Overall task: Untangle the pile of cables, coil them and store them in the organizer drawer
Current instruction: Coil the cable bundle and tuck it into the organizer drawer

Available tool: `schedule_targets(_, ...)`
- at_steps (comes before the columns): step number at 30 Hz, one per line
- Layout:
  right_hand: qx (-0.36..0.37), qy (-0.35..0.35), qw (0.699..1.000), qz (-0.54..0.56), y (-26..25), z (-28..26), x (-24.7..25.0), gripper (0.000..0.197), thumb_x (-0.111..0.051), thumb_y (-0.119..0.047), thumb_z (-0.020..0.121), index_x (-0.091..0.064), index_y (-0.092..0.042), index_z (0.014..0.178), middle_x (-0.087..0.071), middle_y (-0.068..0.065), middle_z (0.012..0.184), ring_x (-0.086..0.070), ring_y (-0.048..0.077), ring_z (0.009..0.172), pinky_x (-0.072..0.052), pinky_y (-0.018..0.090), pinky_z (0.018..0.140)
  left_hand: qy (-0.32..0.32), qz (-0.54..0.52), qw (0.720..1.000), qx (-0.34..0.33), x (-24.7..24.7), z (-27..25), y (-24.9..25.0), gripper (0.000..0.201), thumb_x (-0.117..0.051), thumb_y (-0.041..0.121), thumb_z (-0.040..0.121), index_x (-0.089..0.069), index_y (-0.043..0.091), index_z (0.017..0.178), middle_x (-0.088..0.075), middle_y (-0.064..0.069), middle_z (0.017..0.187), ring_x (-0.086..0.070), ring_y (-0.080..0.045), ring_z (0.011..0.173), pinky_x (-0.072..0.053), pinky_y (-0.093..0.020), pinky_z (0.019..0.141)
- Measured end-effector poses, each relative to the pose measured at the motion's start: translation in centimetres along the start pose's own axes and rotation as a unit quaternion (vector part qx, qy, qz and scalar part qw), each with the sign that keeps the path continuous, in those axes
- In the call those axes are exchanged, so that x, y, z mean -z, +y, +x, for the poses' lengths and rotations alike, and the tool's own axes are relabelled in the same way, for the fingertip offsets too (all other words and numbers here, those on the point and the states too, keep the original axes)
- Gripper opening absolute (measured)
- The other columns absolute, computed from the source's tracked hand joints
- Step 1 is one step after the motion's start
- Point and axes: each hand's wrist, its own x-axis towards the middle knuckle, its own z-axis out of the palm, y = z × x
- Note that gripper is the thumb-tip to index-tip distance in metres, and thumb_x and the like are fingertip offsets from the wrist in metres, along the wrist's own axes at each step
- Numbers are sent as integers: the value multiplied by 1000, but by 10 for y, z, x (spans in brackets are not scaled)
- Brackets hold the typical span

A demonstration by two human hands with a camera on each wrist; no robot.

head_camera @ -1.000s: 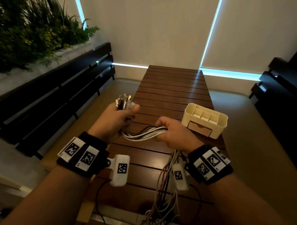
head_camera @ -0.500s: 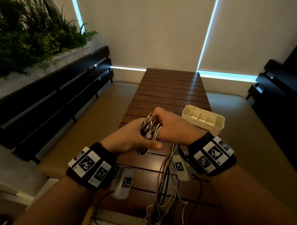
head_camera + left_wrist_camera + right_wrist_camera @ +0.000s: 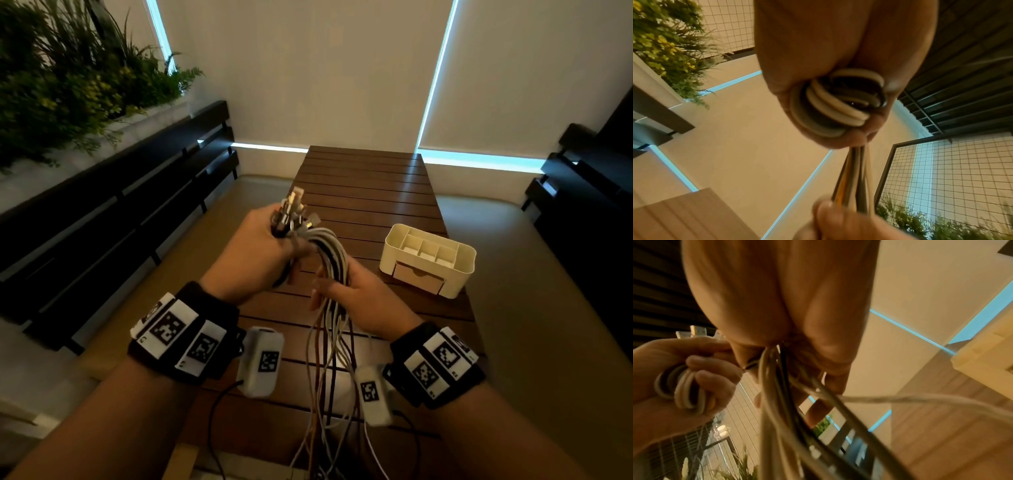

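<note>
A bundle of white, grey and dark cables (image 3: 329,255) is held above the slatted wooden table (image 3: 366,192). My left hand (image 3: 263,246) grips the looped part of the cables (image 3: 840,104), with the plug ends (image 3: 293,209) sticking up past the fist. Just below and to the right, my right hand (image 3: 352,291) grips the same cables (image 3: 777,386), with the thumb pointing left. Loose cable tails (image 3: 329,394) hang down toward the table's near edge. The cream organizer (image 3: 428,263) with its shut drawer (image 3: 418,281) stands on the table to the right of my hands.
A dark slatted bench (image 3: 113,212) runs along the left, with a planter of green plants (image 3: 68,78) behind it. Another dark bench (image 3: 582,192) stands at the right. The far half of the table lies beyond my hands.
My left hand has risen with the plug ends. My right hand has come off the left fist and dropped lower along the bundle, so a loop of cable now arches between them.
</note>
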Motion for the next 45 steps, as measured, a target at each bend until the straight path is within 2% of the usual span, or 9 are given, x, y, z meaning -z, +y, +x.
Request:
schedule_targets(5,127,156,979,-14,-41,11,15,14,-59,-30,99,-52,-39,107,-70,-5,80,-68,6,75,-56,30,71,71,-93,991,-60,12,14,17,15,-60,0,92,-58,14,86,-55,1,58,-52,-23,52,-48,-37,53)
schedule_targets(11,33,41,999,12,-17,8,8,15,-54,-33,101,-58,-34,115,-71,-4,84,-71,12,82,-58,41,81,71,-149,986,-32,13,13,-1,13,-65,2,91,-63,15,91,-58,-3,66,-56,-22,57,-49,-37,55)
schedule_targets(18,25,91,994,59,-9,5,-3,15,-45,-33,103,-58,-41,105,-51,-8,69,-49,11,62,-44,39,63,41,-208,974,85,-9,-13,-36,25,-65,2,89,-60,-8,111,-68,-7,78,-66,-19,66,-55,-29,61)
schedule_targets(22,30,91,988,124,-19,-1,-11,30,-33,-29,108,-55,-11,101,-50,-1,75,-47,8,59,-42,21,57,-2,-221,972,82,-21,-19,-35,29,-60,-6,90,-75,17,95,-74,-5,85,-68,-20,76,-56,-33,70)
schedule_targets(26,50,123,986,102,-19,-1,-16,36,-30,-33,109,-64,-23,100,-68,-11,85,-63,-7,78,-46,7,67,-8,-279,956,91,-26,-20,-36,26,-56,-12,89,-68,3,107,-74,-15,92,-71,-27,80,-58,-32,69)
schedule_targets(32,46,109,991,69,-17,2,-16,34,-37,-35,108,-68,-21,111,-71,-2,106,-66,9,101,-56,30,86,-16,-333,936,111,-27,-15,-36,37,-55,-17,87,-69,8,110,-73,-17,101,-71,-31,92,-61,-42,78)
schedule_targets(41,46,59,987,-144,-14,6,-3,39,-36,-43,106,-71,-28,115,2,-33,157,-7,10,149,-20,47,120,-91,-267,954,99,-26,-17,-31,30,-64,-12,83,-73,12,99,-73,-19,97,-71,-37,91,-60,-45,77)
schedule_targets(43,39,43,987,-149,-15,6,0,38,-37,-46,105,-68,-33,121,11,-37,155,-6,13,151,-24,50,120,-89,-259,958,89,-27,-18,-29,32,-63,-15,83,-71,12,99,-74,-15,97,-71,-34,93,-60,-42,81)
schedule_targets(45,46,43,996,-60,-15,5,-1,42,-39,-49,103,-62,-30,132,9,-32,159,-21,8,147,-40,28,109,-80,-244,964,74,-29,-17,-28,32,-67,-11,81,-69,10,105,-73,-16,103,-71,-35,99,-58,-47,89)
